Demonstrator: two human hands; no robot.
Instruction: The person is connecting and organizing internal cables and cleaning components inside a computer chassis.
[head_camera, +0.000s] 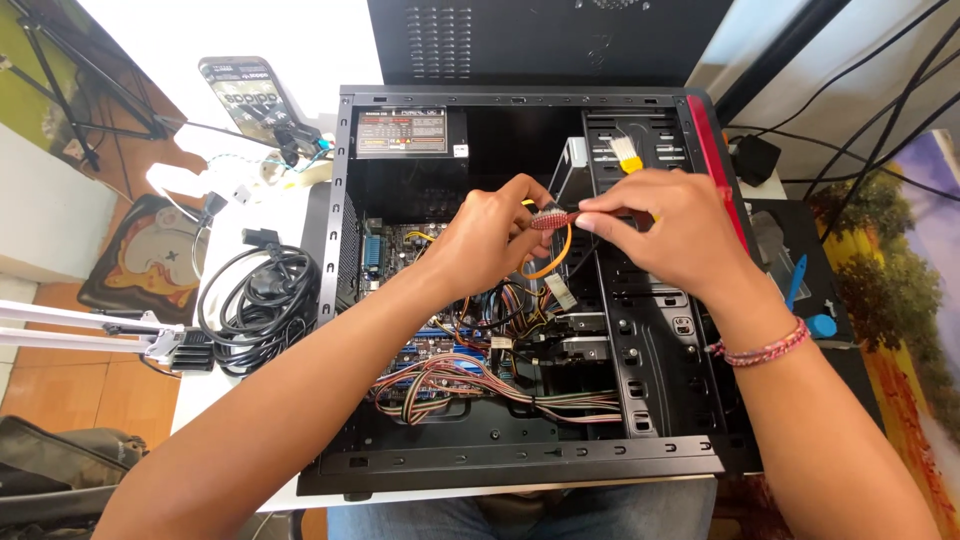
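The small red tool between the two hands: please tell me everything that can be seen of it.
The small red tool is a short, slim handle of ribbed red plastic, it seems. It lies almost level above the open computer case. The left hand pinches its left end and the right hand its right end. An orange cable curves just below. Its tip is hidden by fingers.

I see a rectangular label (401, 131), pale grey with red and dark printed blocks, stuck on the black power supply box (420, 170) at the case's upper left. Left of the case, a dark smartphone screen (243, 97) with pale markings sits tilted in a clamp.
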